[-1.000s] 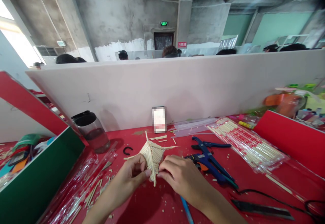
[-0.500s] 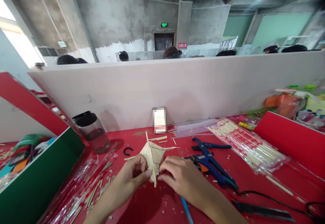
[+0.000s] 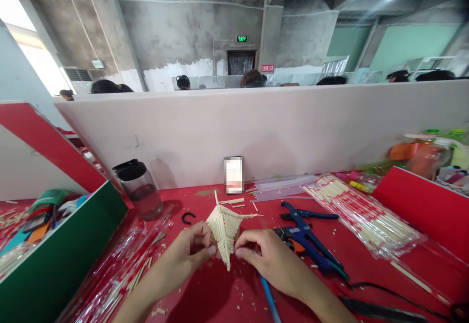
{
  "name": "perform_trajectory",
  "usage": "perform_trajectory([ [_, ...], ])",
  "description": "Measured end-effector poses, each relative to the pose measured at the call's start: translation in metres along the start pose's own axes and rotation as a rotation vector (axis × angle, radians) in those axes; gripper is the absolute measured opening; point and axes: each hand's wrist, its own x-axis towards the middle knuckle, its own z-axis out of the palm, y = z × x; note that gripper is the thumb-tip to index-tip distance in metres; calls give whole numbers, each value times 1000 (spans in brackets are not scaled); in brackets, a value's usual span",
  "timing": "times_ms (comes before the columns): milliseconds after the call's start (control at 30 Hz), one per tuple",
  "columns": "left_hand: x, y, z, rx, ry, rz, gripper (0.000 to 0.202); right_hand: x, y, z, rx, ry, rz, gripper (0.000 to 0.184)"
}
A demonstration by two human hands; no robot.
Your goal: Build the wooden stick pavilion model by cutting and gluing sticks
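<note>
A pointed, star-like model of thin wooden sticks (image 3: 224, 225) is held low over the red table, its ribs running out to several tips. My left hand (image 3: 190, 249) is closed on the model's left edge, thumb in front and fingers curled behind. At its lower right edge, my right hand (image 3: 269, 254) has thumb and forefinger pinched together; what lies between them is hidden. Just right of that hand lies a blue glue gun (image 3: 306, 242), with a blue-handled cutter (image 3: 311, 214) behind it. A blue pen-like rod (image 3: 270, 298) lies below the right hand.
A dark-lidded bottle (image 3: 141, 191) stands at the left by the white partition (image 3: 190, 137). Bagged sticks (image 3: 359, 210) lie at the right, near a black-handled tool (image 3: 381, 308). A green-walled box (image 3: 73, 245) borders the left. A phone-like card (image 3: 233, 175) leans against the partition.
The view has shifted slightly, moving everything a little to the right. My right fingertips have drawn slightly away from the model's lower tip. The left hand keeps its hold.
</note>
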Motion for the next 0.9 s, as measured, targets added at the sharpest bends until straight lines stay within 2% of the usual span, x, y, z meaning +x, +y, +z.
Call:
perform_trajectory([
  [133,0,-4,3,-11,-9,7,31,1,2,2,65,-7,14,15],
  [533,2,-5,3,64,22,13,28,1,4,9,59,11,30,11],
  [700,0,-2,-6,85,12,8,27,1,2,4,72,4,26,14],
  [900,-8,11,-24,284,59,-89,20,1,2,4,79,1,37,14],
])
